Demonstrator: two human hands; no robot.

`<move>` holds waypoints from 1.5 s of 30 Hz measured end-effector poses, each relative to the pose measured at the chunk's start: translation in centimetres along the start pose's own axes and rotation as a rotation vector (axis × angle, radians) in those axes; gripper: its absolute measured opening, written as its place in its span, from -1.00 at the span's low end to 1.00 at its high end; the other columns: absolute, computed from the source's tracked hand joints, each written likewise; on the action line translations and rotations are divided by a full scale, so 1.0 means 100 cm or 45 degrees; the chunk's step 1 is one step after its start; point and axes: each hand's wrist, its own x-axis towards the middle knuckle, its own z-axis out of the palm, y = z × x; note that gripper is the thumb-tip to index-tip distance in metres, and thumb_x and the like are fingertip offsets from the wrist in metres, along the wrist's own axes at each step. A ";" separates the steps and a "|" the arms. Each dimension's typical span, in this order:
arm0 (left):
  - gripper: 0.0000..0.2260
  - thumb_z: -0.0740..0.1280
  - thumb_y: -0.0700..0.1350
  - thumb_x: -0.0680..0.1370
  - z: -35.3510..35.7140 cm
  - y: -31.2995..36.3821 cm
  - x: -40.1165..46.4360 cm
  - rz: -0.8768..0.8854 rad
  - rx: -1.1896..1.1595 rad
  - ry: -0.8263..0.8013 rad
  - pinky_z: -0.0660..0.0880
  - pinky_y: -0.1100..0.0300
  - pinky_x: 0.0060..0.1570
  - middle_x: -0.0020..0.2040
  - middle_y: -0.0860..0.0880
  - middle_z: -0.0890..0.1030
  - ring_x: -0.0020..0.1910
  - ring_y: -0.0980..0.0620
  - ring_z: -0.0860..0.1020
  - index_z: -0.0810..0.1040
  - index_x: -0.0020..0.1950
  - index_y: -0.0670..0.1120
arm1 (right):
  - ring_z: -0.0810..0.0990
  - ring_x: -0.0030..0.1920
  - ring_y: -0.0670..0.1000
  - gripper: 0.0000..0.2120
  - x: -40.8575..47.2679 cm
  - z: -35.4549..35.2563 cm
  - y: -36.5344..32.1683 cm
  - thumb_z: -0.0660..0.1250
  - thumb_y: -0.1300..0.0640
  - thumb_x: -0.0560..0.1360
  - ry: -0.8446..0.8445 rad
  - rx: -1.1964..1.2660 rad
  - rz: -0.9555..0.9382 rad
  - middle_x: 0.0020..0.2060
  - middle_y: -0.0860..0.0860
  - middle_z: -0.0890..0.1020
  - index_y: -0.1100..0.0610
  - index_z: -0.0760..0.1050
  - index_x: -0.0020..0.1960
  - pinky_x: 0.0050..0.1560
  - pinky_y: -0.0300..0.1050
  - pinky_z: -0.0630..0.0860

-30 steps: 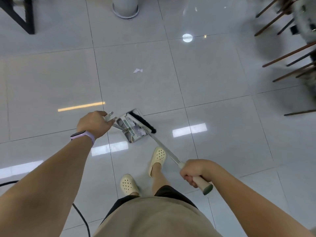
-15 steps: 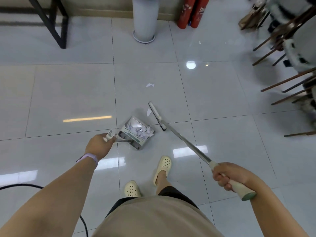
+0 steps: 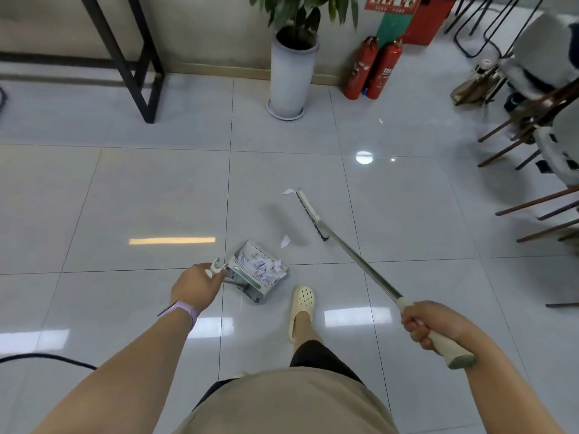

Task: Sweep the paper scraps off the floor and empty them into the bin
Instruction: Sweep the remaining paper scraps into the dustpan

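Head view looks down over my shirt and arms, which cover the floor nearest me; only one of my feet, in a pale holed clog, shows clearly. My left hand is seen from the back, so its fingers are mostly hidden, but they are curled round the white end of the dustpan handle. The dustpan sits low by the floor just ahead of that hand, with a heap of paper scraps in it; whether it touches the tiles I cannot tell. My right hand grips the cream grip of the broom, fingers wrapped tight round it, the grip's end poking out past my palm. The metal pole runs forward and left to the narrow brush head, which lies ahead of the dustpan. One loose scrap lies between dustpan and brush, another scrap just beside the far tip of the brush. Along the wall stand a potted plant, cut off at the top, and two red fire extinguishers. Blurred chairs crowd the right edge.
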 end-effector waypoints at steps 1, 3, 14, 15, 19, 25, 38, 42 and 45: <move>-0.83 0.33 0.20 0.57 0.001 0.008 0.010 -0.013 0.012 0.001 0.49 0.14 -0.19 -0.26 0.05 0.63 -0.17 -0.09 0.61 0.58 -0.09 0.14 | 0.27 -0.58 -0.11 -0.82 0.010 -0.002 -0.017 0.20 0.36 0.52 0.011 -0.042 -0.001 -0.46 0.03 0.37 0.17 0.30 -0.20 -0.62 -0.29 0.24; -0.80 0.33 0.20 0.57 0.005 0.025 0.028 -0.029 0.021 -0.006 0.51 0.12 -0.18 -0.28 0.04 0.64 -0.18 -0.09 0.62 0.58 -0.12 0.12 | 0.30 -0.58 -0.10 -0.83 0.033 -0.007 -0.054 0.23 0.35 0.51 0.038 -0.108 -0.021 -0.47 0.04 0.40 0.19 0.34 -0.22 -0.60 -0.28 0.28; -0.66 0.26 0.26 0.57 0.027 0.122 0.112 -0.083 0.293 -0.067 0.48 0.15 -0.27 -0.32 0.03 0.62 -0.21 -0.10 0.60 0.59 -0.11 0.01 | 0.44 -0.54 0.04 -0.65 0.172 -0.025 -0.279 0.38 -0.06 0.54 0.092 -0.492 -0.227 -0.53 0.08 0.50 0.25 0.45 -0.08 -0.42 -0.16 0.45; -0.67 0.26 0.27 0.57 0.029 0.130 0.118 -0.071 0.343 -0.083 0.50 0.14 -0.24 -0.27 0.04 0.64 -0.17 -0.11 0.60 0.59 -0.08 0.03 | 0.44 -0.53 0.05 -0.62 0.185 -0.025 -0.294 0.35 -0.08 0.55 0.091 -0.509 -0.226 -0.53 0.09 0.51 0.26 0.44 -0.06 -0.38 -0.13 0.46; -0.77 0.28 0.21 0.58 0.034 0.154 0.137 -0.075 0.470 -0.081 0.44 0.14 -0.20 -0.11 -0.01 0.66 -0.12 -0.13 0.57 0.59 0.06 0.12 | 0.48 -0.49 0.07 -0.66 0.241 -0.023 -0.329 0.26 -0.03 0.61 0.101 -0.529 -0.129 -0.46 0.13 0.53 0.27 0.40 0.12 -0.35 -0.08 0.50; -0.72 0.27 0.25 0.58 0.022 0.137 0.147 -0.161 0.471 -0.067 0.42 0.15 -0.25 -0.21 0.04 0.63 -0.19 -0.12 0.55 0.57 -0.08 0.07 | 0.53 -0.40 0.08 -0.73 0.285 -0.020 -0.323 0.20 0.22 0.59 0.149 -0.884 0.108 -0.27 0.20 0.57 0.27 0.34 0.26 -0.39 -0.09 0.56; -0.75 0.31 0.18 0.56 -0.001 0.150 0.179 -0.089 0.504 -0.113 0.49 0.14 -0.21 -0.18 -0.03 0.62 -0.19 -0.13 0.56 0.58 -0.04 0.02 | 0.64 -0.32 0.13 -0.62 0.173 0.001 -0.206 0.23 0.33 0.41 -0.209 -1.600 0.337 -0.21 0.22 0.65 0.25 0.36 0.23 -0.16 0.01 0.65; -0.75 0.32 0.17 0.56 -0.002 0.147 0.171 -0.057 0.454 -0.154 0.45 0.15 -0.25 -0.20 -0.02 0.61 -0.20 -0.13 0.58 0.59 -0.05 -0.01 | 0.51 -0.46 0.05 -0.81 0.128 -0.003 -0.185 0.33 0.26 0.42 -0.270 -1.261 0.350 -0.38 0.16 0.56 0.28 0.48 0.02 -0.33 -0.11 0.52; -0.79 0.31 0.12 0.55 0.004 0.138 0.154 -0.037 0.417 -0.176 0.42 0.16 -0.27 -0.21 -0.01 0.59 -0.21 -0.12 0.57 0.59 -0.04 0.00 | 0.44 -0.48 0.02 -0.87 0.090 -0.010 -0.164 0.34 0.28 0.43 -0.238 -1.026 0.325 -0.40 0.14 0.51 0.23 0.43 -0.04 -0.42 -0.15 0.45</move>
